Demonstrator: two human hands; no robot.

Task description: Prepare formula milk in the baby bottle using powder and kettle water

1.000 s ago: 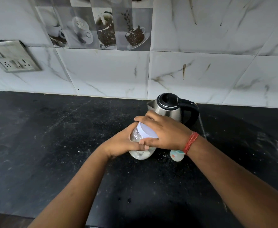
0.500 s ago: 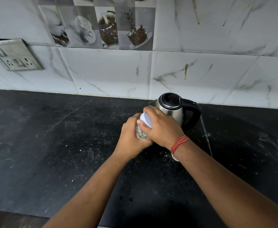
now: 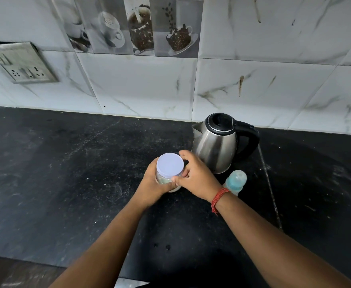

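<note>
You have a brushed-steel kettle (image 3: 214, 146) with a glossy black plastic handle (image 3: 251, 140), a clear jar (image 3: 166, 179) under a smooth matt pale lid (image 3: 169, 164), perhaps plastic, a translucent bluish bottle (image 3: 235, 181), a speckled black stone counter (image 3: 66, 173) and glossy marbled tiles (image 3: 274, 84).

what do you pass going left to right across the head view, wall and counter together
Switch plate on the wall → left hand → powder jar with its pale lid, held by both hands → right hand → kettle → baby bottle.
</note>
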